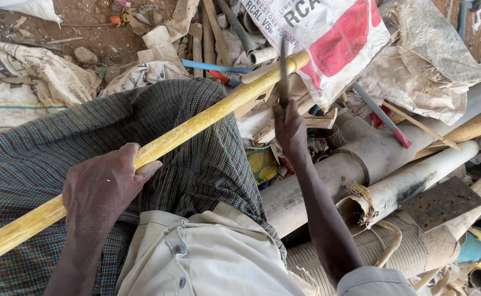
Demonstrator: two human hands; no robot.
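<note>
Resting across the person's lap, the yellow pipe [196, 123] runs from the lower left corner up to its far end just under the white-and-red sack [328, 38]. The left hand [100, 192] has its grip wrapped fully round the pipe near the middle, over the checked cloth [43, 148] that covers the thighs. The right hand [289, 129] is closed round a thin dark blade [283, 71] — blurred, upright, crossing the pipe close to its far end. Beyond the pipe, to the right, lie grey pipes [361, 159], a rusty metal plate [442, 203] and a torn sack [432, 60] — all on bare ground.
</note>
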